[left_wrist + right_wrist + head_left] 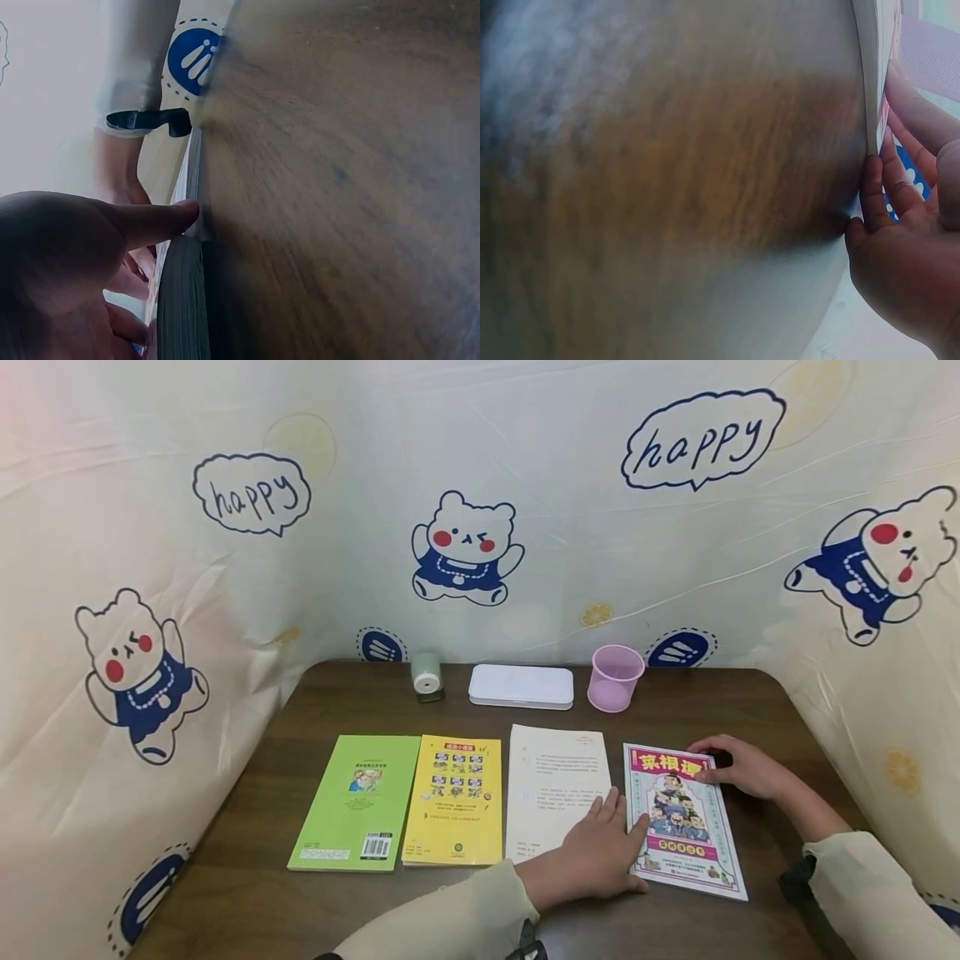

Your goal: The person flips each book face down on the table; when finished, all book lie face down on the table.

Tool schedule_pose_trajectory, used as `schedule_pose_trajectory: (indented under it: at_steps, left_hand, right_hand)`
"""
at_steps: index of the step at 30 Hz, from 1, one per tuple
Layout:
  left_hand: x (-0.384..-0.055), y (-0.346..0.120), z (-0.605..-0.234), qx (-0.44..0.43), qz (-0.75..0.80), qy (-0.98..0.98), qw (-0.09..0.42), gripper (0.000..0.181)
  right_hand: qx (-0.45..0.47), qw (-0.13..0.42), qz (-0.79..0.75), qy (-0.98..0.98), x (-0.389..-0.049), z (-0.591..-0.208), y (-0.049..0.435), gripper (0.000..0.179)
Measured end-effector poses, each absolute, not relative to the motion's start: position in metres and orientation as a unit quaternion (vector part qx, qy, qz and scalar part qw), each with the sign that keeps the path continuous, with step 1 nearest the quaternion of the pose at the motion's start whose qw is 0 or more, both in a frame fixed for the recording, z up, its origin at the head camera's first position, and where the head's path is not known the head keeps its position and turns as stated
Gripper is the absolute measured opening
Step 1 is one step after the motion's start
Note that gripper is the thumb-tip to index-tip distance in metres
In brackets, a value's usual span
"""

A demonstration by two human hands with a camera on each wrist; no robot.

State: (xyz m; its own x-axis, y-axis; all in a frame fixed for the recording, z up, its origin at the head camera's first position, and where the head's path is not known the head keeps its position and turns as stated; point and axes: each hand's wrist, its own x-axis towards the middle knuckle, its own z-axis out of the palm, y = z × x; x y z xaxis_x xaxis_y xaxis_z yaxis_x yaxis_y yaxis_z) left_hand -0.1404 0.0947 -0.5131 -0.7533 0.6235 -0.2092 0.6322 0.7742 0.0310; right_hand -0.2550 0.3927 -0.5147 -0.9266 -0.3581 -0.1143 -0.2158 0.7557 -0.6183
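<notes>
A comic-covered book (pixel 678 814) with a pink title lies on the right part of the table, slightly turned. My right hand (pixel 750 770) pinches its far right corner, thumb on the cover and fingers at the edge. The right wrist view shows the fingertips (pixel 873 176) right at the book's edge. My left hand (pixel 596 857) rests, fingers spread, on the lower right of a white printed book (pixel 558 777). Its thumb (pixel 176 217) reaches to the comic book's near left edge and page side.
Left of the white book lie a yellow book (pixel 456 810) and a green book (pixel 356 806). Along the back of the brown table (pixel 360 693) stand a green pencil sharpener (pixel 427 674), a white flat case (pixel 521 685) and a pink cup (pixel 613 681). Patterned cloth (pixel 547 460) hangs behind.
</notes>
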Motion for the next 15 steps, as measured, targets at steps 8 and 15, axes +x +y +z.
schedule_pose_trajectory:
  at_steps: [8, 15]
  left_hand:
    - [-0.1385, 0.099, -0.5121, 0.333, -0.012, 0.938, 0.096, 0.083]
    - [-0.1381, 0.0995, -0.5078, 0.331, 0.032, 0.939, 0.085, 0.082]
  right_hand:
    - [-0.148, 0.117, -0.316, 0.93, -0.2547, -0.5149, 0.3924, 0.052]
    - [-0.144, 0.118, -0.314, 0.931, -0.2552, -0.5141, 0.3924, 0.053]
